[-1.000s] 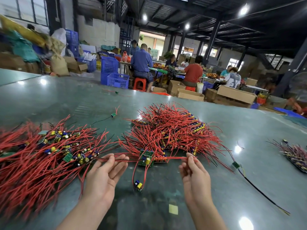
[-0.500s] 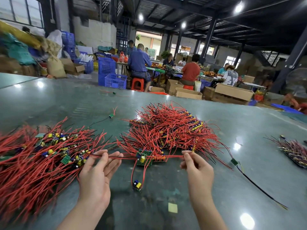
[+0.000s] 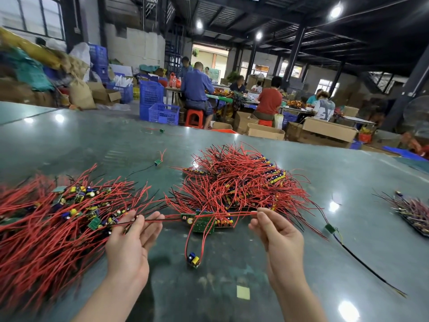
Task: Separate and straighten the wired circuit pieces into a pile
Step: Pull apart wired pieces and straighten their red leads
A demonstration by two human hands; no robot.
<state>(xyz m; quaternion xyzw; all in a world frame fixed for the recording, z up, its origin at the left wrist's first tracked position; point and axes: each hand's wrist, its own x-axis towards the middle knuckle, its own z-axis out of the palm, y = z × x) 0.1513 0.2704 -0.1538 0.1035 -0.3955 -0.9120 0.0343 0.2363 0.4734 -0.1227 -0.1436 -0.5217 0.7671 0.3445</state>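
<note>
A green circuit piece (image 3: 202, 223) with red wires hangs stretched between my two hands, just above the table. My left hand (image 3: 130, 242) pinches the wire ends on its left side, other fingers extended. My right hand (image 3: 277, 233) pinches the red wire end on its right. A looped red wire with a small blue and yellow capacitor (image 3: 193, 260) dangles from the piece onto the table. Behind it lies a tangled heap of red-wired pieces (image 3: 239, 182). To the left spreads the straightened pile (image 3: 51, 219).
The green table (image 3: 232, 296) carries a yellow sticker (image 3: 243, 292), a loose black-wired piece (image 3: 330, 228) on the right, another small pile (image 3: 411, 210) at the right edge and stray pieces (image 3: 157, 161) farther back. People sit working at tables beyond.
Both hands have lifted slightly and pulled apart, drawing the piece's wires tauter. The circuit board now hangs a little higher, clear of the heap's front edge.
</note>
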